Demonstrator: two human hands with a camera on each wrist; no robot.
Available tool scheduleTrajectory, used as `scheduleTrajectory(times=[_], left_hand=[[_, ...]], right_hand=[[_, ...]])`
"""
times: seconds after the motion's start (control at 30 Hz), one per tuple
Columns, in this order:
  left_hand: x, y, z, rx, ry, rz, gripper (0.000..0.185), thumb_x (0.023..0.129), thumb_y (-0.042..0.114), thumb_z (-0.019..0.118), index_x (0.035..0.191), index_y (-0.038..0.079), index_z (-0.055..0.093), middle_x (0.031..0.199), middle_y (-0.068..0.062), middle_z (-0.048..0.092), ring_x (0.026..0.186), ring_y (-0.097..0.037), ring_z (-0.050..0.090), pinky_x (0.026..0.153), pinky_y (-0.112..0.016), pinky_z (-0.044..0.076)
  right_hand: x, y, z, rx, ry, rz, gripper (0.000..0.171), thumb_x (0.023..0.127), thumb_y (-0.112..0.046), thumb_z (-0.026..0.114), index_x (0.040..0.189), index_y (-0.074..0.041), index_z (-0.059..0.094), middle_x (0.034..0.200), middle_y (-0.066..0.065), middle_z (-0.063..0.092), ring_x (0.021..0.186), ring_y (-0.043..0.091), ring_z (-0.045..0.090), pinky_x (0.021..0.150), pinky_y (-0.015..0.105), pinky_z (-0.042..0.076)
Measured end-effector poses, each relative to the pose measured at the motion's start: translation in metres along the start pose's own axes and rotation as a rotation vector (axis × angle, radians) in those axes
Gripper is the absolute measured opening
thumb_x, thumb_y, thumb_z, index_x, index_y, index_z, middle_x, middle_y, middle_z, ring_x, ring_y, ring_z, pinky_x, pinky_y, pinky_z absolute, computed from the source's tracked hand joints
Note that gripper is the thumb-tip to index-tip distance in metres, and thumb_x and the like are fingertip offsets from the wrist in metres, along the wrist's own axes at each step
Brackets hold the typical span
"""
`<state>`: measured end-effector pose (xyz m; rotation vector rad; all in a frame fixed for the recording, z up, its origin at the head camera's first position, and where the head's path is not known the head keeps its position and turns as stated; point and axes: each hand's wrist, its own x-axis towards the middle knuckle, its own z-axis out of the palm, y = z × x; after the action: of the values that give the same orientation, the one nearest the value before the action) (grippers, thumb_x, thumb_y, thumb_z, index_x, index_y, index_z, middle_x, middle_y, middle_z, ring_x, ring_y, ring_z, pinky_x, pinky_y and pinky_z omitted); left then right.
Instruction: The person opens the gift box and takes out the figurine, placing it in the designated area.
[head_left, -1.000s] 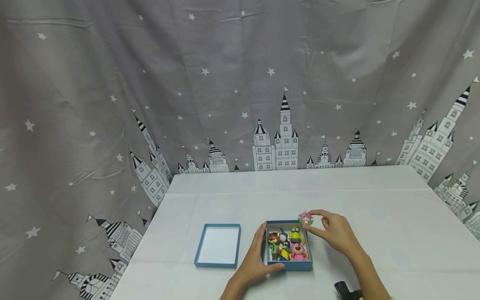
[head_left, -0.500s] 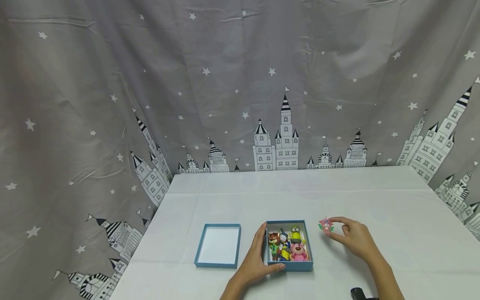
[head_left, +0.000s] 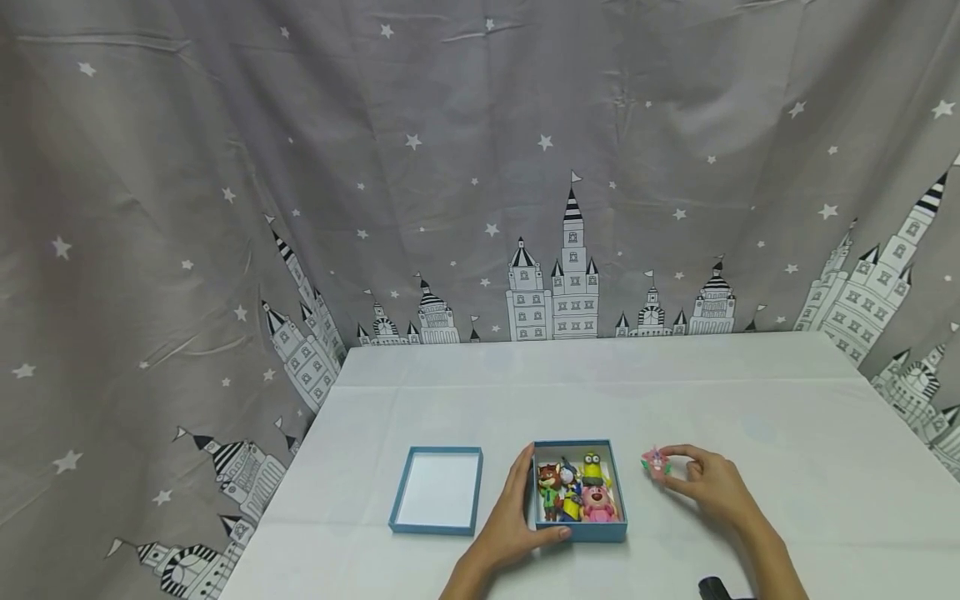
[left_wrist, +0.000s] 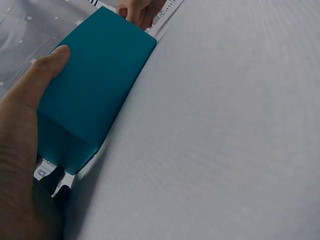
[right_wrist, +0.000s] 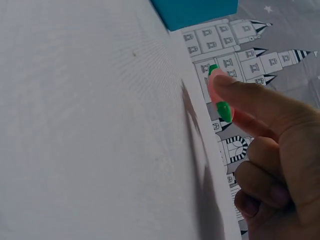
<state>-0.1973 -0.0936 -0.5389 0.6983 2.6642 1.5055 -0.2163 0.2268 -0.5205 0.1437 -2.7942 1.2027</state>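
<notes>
A small teal box sits near the table's front edge with several cartoon figurines inside. My left hand grips its left wall and front corner, thumb along the front; the left wrist view shows the box side under my thumb. To the right of the box, my right hand pinches a small pink and green star figurine and holds it down at the tablecloth. In the right wrist view the figurine shows behind my forefinger.
The box's lid lies open side up to the left of the box. A white cloth covers the table. A grey curtain with castles and stars hangs behind. A dark object shows at the bottom edge.
My right hand has carried the pink star figurine from over the box's far right corner out to the right and down to the table. The left hand and box stayed put.
</notes>
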Motion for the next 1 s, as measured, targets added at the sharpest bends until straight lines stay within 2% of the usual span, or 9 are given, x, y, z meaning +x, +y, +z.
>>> scheduleTrajectory(times=[0.37, 0.8, 1.0], left_hand=[[0.0001, -0.0009, 0.0005, 0.003, -0.003, -0.014, 0.115, 0.066, 0.047, 0.079, 0.150, 0.017, 0.005, 0.153, -0.010, 0.010, 0.136, -0.034, 0.018, 0.103, -0.059, 0.022], [0.0000, 0.0009, -0.0001, -0.005, -0.003, 0.001, 0.116, 0.066, 0.045, 0.080, 0.150, 0.017, 0.004, 0.153, -0.011, 0.010, 0.136, -0.034, 0.018, 0.103, -0.059, 0.023], [0.0000, 0.0013, 0.0002, 0.005, 0.000, -0.019, 0.116, 0.065, 0.047, 0.080, 0.150, 0.019, 0.005, 0.154, -0.005, 0.011, 0.136, -0.032, 0.018, 0.104, -0.057, 0.022]], right_hand=[[-0.0004, 0.0081, 0.0064, -0.004, 0.000, 0.023, 0.047, 0.073, -0.034, 0.077, 0.110, -0.008, 0.065, 0.050, -0.006, 0.033, 0.045, 0.005, 0.026, 0.044, 0.022, 0.028], [0.0001, 0.0111, 0.0079, -0.022, 0.005, 0.029, 0.049, 0.072, -0.037, 0.077, 0.110, -0.007, 0.065, 0.050, -0.007, 0.031, 0.045, 0.005, 0.024, 0.043, 0.022, 0.027], [-0.0008, 0.0097, 0.0084, 0.004, -0.003, 0.052, 0.052, 0.072, -0.037, 0.077, 0.112, -0.006, 0.064, 0.050, -0.006, 0.033, 0.045, 0.005, 0.025, 0.042, 0.022, 0.027]])
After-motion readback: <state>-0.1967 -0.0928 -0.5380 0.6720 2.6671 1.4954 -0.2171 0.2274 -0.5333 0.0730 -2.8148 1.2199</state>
